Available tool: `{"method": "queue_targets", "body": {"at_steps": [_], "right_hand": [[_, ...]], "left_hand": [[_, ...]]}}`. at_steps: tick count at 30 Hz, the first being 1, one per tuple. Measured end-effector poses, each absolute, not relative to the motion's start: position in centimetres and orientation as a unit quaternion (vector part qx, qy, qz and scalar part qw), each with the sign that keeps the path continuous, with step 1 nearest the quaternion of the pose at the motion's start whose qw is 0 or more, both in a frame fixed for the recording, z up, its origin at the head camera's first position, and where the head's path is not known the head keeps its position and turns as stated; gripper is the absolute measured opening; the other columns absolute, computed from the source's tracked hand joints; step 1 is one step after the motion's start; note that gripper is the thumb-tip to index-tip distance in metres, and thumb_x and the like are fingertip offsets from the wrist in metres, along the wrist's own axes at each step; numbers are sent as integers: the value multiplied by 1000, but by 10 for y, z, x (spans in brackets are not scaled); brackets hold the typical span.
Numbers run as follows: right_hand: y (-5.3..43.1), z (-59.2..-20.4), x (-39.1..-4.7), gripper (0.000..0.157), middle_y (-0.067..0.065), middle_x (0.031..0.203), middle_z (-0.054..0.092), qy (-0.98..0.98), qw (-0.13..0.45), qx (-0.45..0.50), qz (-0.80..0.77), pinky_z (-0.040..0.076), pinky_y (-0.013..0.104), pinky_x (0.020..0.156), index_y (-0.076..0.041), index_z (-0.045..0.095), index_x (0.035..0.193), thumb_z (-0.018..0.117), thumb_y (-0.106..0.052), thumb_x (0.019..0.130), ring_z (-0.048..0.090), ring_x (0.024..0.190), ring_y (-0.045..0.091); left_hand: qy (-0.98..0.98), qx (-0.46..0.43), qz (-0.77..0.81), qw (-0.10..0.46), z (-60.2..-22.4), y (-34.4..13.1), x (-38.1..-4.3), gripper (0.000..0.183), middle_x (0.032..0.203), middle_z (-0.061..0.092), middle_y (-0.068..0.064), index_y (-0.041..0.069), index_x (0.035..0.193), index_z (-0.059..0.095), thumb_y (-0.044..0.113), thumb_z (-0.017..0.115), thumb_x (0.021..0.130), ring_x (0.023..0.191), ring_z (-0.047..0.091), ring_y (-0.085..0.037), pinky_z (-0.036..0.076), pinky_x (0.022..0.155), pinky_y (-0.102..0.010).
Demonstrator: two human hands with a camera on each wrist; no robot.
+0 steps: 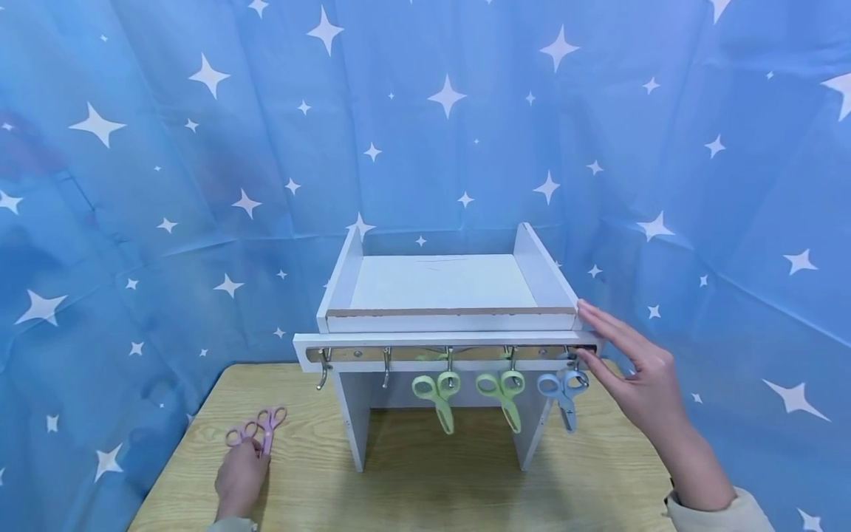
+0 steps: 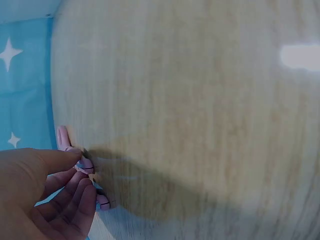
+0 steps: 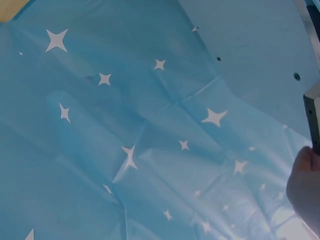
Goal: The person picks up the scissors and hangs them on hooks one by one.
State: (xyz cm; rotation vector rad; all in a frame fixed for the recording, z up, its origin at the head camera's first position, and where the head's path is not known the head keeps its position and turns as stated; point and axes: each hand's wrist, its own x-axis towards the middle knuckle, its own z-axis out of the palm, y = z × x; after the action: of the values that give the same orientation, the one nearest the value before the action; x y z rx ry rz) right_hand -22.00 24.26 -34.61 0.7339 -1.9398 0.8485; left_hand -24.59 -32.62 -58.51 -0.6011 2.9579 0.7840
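Note:
On the table at left, my left hand (image 1: 241,476) pinches one of two pairs of pink scissors (image 1: 270,420); its fingers cover the blades. In the left wrist view, thumb and fingertips meet at the pink scissors (image 2: 86,165). My right hand (image 1: 638,369) rests against the right end of a white shelf (image 1: 452,323), fingers extended along its side and thumb at the hook rail (image 1: 412,355). From that rail's hooks hang two green scissors (image 1: 444,399) and, nearest my right thumb, blue scissors (image 1: 565,399). The right wrist view catches only part of this hand (image 3: 305,190).
Two bare metal hooks (image 1: 387,367) are on the rail's left half. The shelf's side panels (image 1: 355,421) stand on the wooden table (image 1: 452,495). Blue star-patterned cloth (image 1: 425,148) hangs behind and along both sides.

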Motion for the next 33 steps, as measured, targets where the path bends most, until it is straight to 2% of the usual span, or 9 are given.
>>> {"method": "queue_targets", "body": {"at_steps": [5,7,13,20,25,28,33], "right_hand": [[243,-347,-220,46,16,133,65,-779,433,294,346,42,7,105,5,66,126,78,-4,83,56,129,-2],[243,-347,-220,45,16,133,65,-779,432,294,346,42,7,105,5,66,126,78,-5,83,56,129,-2],[243,-346,-220,46,15,133,65,-779,434,295,342,42,7,105,5,66,126,78,-2,83,55,129,-3],[242,-346,-220,50,16,133,65,-782,431,293,341,42,6,104,4,66,126,79,4,78,55,129,-3],[243,-347,-221,52,16,133,66,-782,432,292,341,42,6,104,4,67,126,80,6,76,55,129,-3],[243,-347,-220,52,16,133,66,-783,433,291,340,42,7,105,4,67,126,80,6,75,55,129,-3],[243,-347,-220,55,16,133,65,-785,431,288,338,41,6,105,3,66,126,79,9,73,55,129,-4]], "left_hand": [[951,-189,243,26,-584,-323,-245,31,92,68,-25,-8,111,64,15,66,90,72,66,-31,51,56,-41],[949,-189,250,21,-584,-323,-244,28,94,69,-26,-6,107,66,16,68,89,74,66,-32,51,57,-41],[940,-183,288,8,-586,-323,-242,18,85,69,-14,2,90,68,16,75,80,75,63,-27,42,56,-32],[933,-160,322,-13,-589,-322,-239,17,74,64,-4,6,80,63,15,77,79,67,54,-18,37,56,-28],[909,-160,383,-28,-590,-323,-239,18,70,66,1,-2,85,68,14,76,82,65,54,-9,39,60,-24],[866,-170,471,-14,-587,-322,-240,19,70,65,3,-8,91,67,10,73,87,64,57,-5,47,61,-19],[764,-181,620,0,-568,-318,-244,10,75,62,7,-8,95,66,2,67,92,65,63,-2,57,63,-15]]}}
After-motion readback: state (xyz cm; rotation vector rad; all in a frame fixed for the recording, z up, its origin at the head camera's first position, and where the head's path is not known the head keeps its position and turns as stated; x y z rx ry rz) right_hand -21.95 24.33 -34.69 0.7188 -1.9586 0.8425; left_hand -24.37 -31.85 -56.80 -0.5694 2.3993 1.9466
